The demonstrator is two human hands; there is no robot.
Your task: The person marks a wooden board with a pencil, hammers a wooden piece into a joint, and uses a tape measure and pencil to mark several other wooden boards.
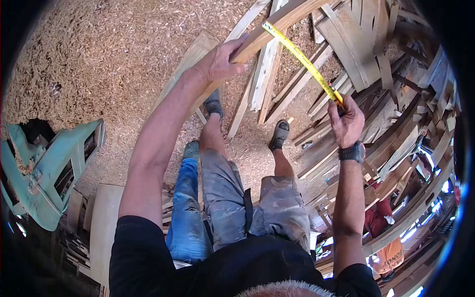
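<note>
Loose wood shavings (99,59) cover the workshop floor, seen from above. The board (292,12) is held up off the floor, its near end clasped by the left grip (217,62) with the fingers curled over the upper edge. A yellow tape measure (302,59) runs taut from the board, just beyond the left grip, down to the right grip (346,121), which is closed on the blade's lower end. I cannot tell whether the far tip is hooked on or only laid against the wood. A wristwatch (352,152) sits just behind the right grip.

Hazards, as I judge them:
- If the tip slips off the board, the tensioned blade could whip back toward the right grip.
- With only one grip on the board, a loosened hold would drop it toward the left shoe (213,106) and right shoe (279,134) beneath.
- A second person's jeans leg (187,208) stands close under the left grip's forearm, within reach of a falling board.
- The stacked timber (356,44) beyond the right grip and the shavings underfoot offer poor footing.
- The green machine (49,173) stands well apart from the left grip.
</note>
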